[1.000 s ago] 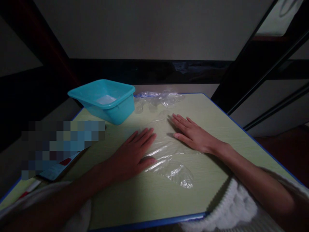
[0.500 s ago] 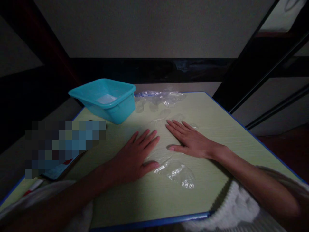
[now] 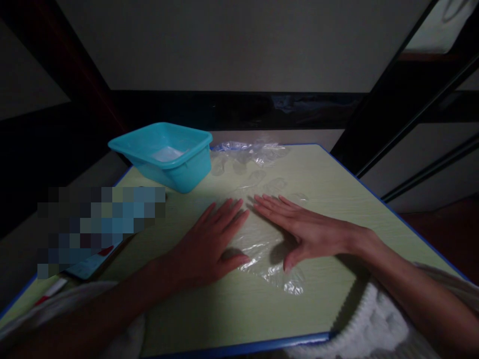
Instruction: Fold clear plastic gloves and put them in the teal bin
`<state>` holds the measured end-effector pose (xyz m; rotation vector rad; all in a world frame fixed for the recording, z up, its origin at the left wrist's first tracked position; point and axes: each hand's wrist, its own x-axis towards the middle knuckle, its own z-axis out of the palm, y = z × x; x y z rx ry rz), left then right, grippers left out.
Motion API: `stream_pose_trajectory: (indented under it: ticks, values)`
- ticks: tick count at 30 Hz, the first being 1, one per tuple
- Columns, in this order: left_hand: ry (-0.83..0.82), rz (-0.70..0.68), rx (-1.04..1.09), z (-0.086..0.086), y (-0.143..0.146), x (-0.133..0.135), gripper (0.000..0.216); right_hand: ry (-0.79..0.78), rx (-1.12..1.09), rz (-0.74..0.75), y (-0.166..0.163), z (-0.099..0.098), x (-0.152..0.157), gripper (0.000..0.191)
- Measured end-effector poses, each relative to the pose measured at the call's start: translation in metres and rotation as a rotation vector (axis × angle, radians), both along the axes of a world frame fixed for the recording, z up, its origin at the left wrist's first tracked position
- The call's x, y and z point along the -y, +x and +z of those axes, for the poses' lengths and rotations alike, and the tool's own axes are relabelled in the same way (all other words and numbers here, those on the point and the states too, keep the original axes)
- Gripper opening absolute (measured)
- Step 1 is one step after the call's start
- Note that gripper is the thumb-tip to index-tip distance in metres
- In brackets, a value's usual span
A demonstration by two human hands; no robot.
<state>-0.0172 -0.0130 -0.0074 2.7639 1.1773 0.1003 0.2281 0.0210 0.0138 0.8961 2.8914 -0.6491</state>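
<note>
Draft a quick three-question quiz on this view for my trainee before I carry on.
1. True or false: the left hand and the right hand both rest, fingers extended, on the clear plastic film.
2. Where does the teal basin stand? A) at the far left of the table; B) at its near right corner; C) on the floor.
3. Fill in: the table's edge is trimmed in ___.
Key: 1 true; 2 A; 3 blue.

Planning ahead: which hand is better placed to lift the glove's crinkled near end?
Likely right: the right hand has its thumb by that end of the glove; the left hand lies flat farther off.
</note>
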Motion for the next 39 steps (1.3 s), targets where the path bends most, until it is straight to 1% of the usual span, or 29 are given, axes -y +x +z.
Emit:
stream_pose_trajectory:
  ticks: [4,7,11,16,21,25,28,33,36,39]
  values:
    - [0.017,-0.25,0.109,0.004,0.004,0.007,0.064,-0.07,0.045,0.004,0.0,0.001,0.003,0.12]
    - [-0.021,-0.388,0.137,0.008,0.009,0.016,0.068,-0.106,0.062,-0.007,-0.002,0.002,0.006,0.121]
    - [-0.105,-0.437,0.139,0.012,0.015,0.024,0.07,-0.137,0.087,-0.028,-0.007,0.003,0.01,0.12]
    - [-0.19,-0.487,0.141,0.012,0.018,0.027,0.067,-0.178,0.116,-0.071,-0.01,0.005,0.011,0.125]
    - [-0.253,-0.483,0.142,0.01,0.019,0.027,0.07,-0.182,0.126,-0.065,-0.009,0.004,0.011,0.125]
    - [-0.258,-0.475,0.15,0.007,0.015,0.026,0.071,-0.172,0.08,-0.042,-0.008,0.002,0.01,0.123]
    - [-0.242,-0.454,0.146,0.007,0.011,0.023,0.072,-0.176,0.087,-0.04,-0.007,0.002,0.009,0.123]
    - [-0.21,-0.373,0.109,0.009,0.003,0.012,0.077,-0.171,0.06,-0.031,-0.006,0.0,0.009,0.121]
    - [-0.18,-0.306,0.077,0.009,-0.003,0.004,0.076,-0.163,0.04,-0.029,-0.006,-0.001,0.009,0.119]
    - [-0.144,-0.234,0.023,0.007,-0.011,-0.006,0.074,-0.171,0.068,-0.037,-0.006,0.001,0.01,0.12]
